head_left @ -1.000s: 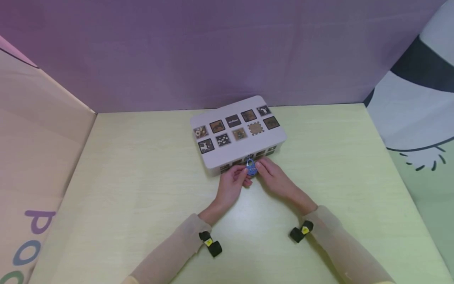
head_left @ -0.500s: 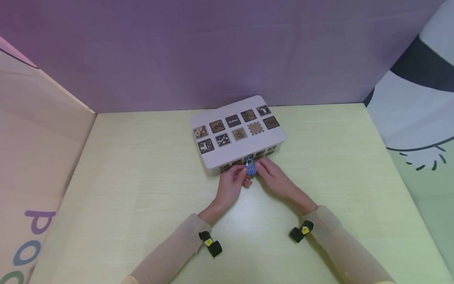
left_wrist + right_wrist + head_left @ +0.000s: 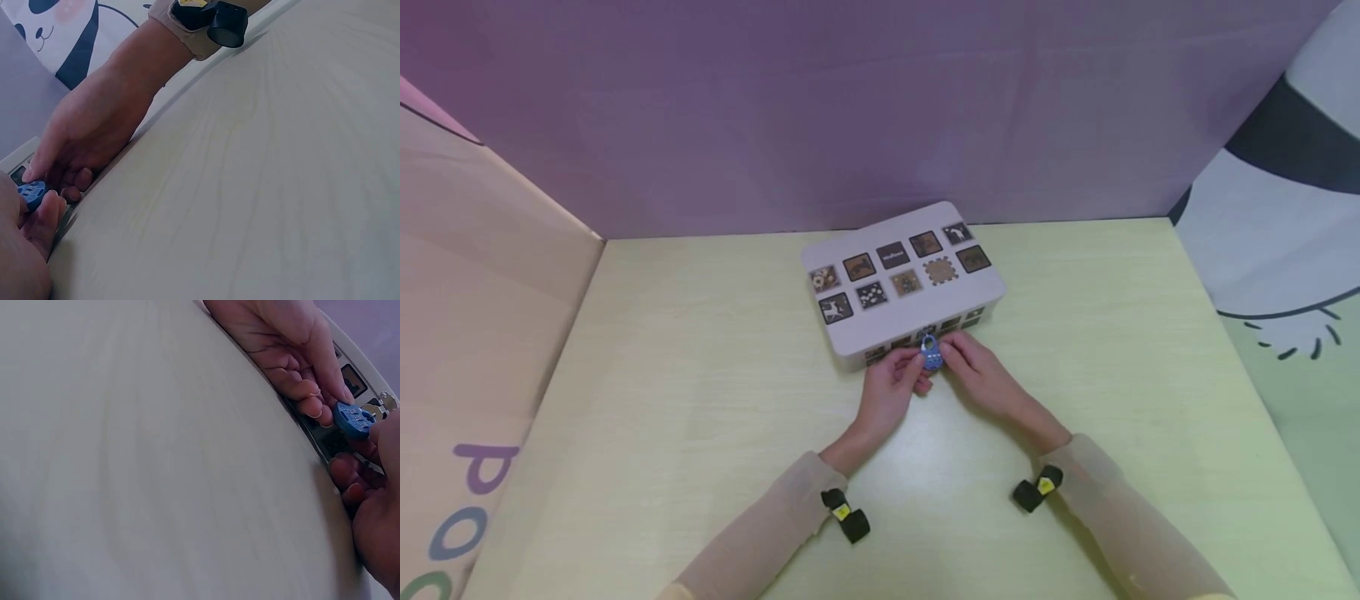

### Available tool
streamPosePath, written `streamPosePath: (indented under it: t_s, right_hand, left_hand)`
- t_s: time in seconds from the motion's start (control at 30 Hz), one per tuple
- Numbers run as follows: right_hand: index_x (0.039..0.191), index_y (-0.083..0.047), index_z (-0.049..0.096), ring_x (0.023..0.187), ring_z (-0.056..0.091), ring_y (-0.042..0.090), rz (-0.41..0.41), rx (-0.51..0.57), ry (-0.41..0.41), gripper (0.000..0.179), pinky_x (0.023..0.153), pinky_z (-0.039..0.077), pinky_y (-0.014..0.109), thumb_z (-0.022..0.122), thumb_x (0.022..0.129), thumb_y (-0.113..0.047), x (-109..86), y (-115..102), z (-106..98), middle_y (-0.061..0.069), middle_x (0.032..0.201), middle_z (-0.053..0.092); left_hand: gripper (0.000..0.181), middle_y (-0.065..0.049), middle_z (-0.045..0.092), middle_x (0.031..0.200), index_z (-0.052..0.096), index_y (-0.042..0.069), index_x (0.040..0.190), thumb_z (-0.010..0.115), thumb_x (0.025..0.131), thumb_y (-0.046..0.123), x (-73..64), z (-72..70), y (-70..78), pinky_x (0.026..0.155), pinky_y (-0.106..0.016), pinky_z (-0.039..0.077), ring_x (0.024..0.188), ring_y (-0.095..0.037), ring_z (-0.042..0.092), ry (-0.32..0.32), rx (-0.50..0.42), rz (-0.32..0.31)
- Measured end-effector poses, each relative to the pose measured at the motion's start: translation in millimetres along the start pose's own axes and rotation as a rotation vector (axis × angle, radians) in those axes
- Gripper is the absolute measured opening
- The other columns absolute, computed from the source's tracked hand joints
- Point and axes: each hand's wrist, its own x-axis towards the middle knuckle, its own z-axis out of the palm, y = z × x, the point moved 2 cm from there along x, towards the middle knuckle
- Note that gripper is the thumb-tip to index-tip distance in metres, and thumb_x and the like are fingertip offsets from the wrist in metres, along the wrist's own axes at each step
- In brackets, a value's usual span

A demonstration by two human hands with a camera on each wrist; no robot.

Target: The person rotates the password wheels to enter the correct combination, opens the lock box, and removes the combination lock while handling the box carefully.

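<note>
A blue combination padlock [image 3: 932, 355] hangs by its shackle at the front clasp of a white box [image 3: 887, 315] printed with small dark pictures. My left hand [image 3: 886, 396] pinches the padlock's left side between thumb and fingers. On its right side, my right hand [image 3: 988, 385] pinches it too. The right wrist view shows small number dials on the padlock [image 3: 353, 422] and a metal clasp [image 3: 389, 400] beside it. Fingers partly cover the padlock [image 3: 32, 195] in the left wrist view. Whether the shackle is latched I cannot tell.
The box lid is down, and the box stands at an angle near the back of the pale wooden table [image 3: 700, 350]. A purple backdrop [image 3: 820, 117] rises behind it. Printed panels [image 3: 1285, 242] flank the table on both sides.
The padlock tilts very slightly between the fingers. Both hands and the box keep their places.
</note>
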Motion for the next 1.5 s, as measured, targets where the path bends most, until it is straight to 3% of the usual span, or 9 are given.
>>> streamPosePath:
  t_s: [0.17, 0.33, 0.63, 0.87, 1.03, 1.33, 1.5]
  right_hand:
    - [0.115, -0.002, 0.065, 0.107, 0.064, 0.028, -0.011, 0.013, 0.04, 0.019, 0.101, 0.055, 0.046, 0.051, 0.109, -0.014, -1.4, 0.8, 0.8, 0.012, 0.109, 0.069]
    - [0.116, -0.002, 0.067, 0.105, 0.065, 0.024, 0.03, 0.042, 0.071, 0.021, 0.099, 0.056, 0.04, 0.055, 0.108, -0.017, -2.1, 0.1, 2.7, 0.011, 0.11, 0.07]
    - [0.127, -0.001, 0.063, 0.116, 0.065, 0.031, 0.081, 0.103, 0.051, 0.027, 0.107, 0.054, 0.047, 0.056, 0.108, -0.019, 1.3, -6.8, 2.0, 0.016, 0.123, 0.069]
    - [0.12, 0.002, 0.065, 0.095, 0.068, 0.022, 0.107, 0.189, 0.043, 0.025, 0.085, 0.062, 0.028, 0.06, 0.106, -0.019, 4.6, -10.9, 0.3, 0.017, 0.111, 0.07]
    - [0.119, 0.004, 0.063, 0.083, 0.068, 0.018, 0.135, 0.278, 0.026, 0.025, 0.074, 0.063, 0.025, 0.06, 0.106, -0.017, 5.2, -12.4, 1.0, 0.018, 0.106, 0.07]
    - [0.12, 0.005, 0.063, 0.075, 0.066, 0.015, 0.155, 0.308, 0.025, 0.025, 0.068, 0.062, 0.025, 0.062, 0.104, -0.015, 6.1, -13.0, 1.2, 0.017, 0.098, 0.071]
    - [0.118, 0.008, 0.061, 0.073, 0.065, 0.013, 0.136, 0.331, 0.015, 0.025, 0.065, 0.061, 0.025, 0.06, 0.104, -0.012, 5.6, -14.8, 1.7, 0.02, 0.097, 0.07]
  left_hand:
    - [0.023, -0.023, 0.073, 0.099, 0.065, -0.008, 0.12, 0.06, 0.104, 0.008, -1.9, 0.9, 1.5, 0.07, -0.024, 0.065, 0.072, -0.011, 0.067, 0.036, 0.004, -0.005]
    - [0.023, -0.021, 0.074, 0.099, 0.066, -0.006, 0.121, 0.061, 0.104, 0.009, -3.7, 1.0, 2.2, 0.07, -0.024, 0.065, 0.071, -0.01, 0.067, 0.068, 0.019, 0.002]
    - [0.022, -0.021, 0.073, 0.095, 0.067, -0.006, 0.119, 0.061, 0.104, 0.009, -5.3, -0.4, 0.8, 0.07, -0.025, 0.066, 0.073, -0.015, 0.069, 0.082, 0.051, 0.07]
    - [0.023, -0.02, 0.073, 0.093, 0.068, -0.004, 0.119, 0.061, 0.104, 0.012, -7.0, -1.2, 3.9, 0.072, -0.027, 0.066, 0.076, -0.022, 0.071, 0.095, 0.064, 0.038]
    - [0.023, -0.019, 0.073, 0.095, 0.067, -0.004, 0.121, 0.062, 0.103, 0.011, -8.6, -0.7, 5.3, 0.073, -0.027, 0.066, 0.079, -0.026, 0.072, 0.094, 0.078, 0.038]
    - [0.034, -0.011, 0.071, 0.1, 0.064, -0.004, 0.126, 0.074, 0.094, 0.008, -13.9, -0.8, 8.8, 0.077, -0.021, 0.063, 0.085, -0.017, 0.069, 0.052, 0.301, 0.153]
    - [0.04, -0.01, 0.071, 0.099, 0.064, -0.004, 0.126, 0.078, 0.092, 0.012, -16.4, -1.4, 13.2, 0.073, -0.018, 0.062, 0.083, -0.016, 0.069, 0.058, 0.41, 0.224]
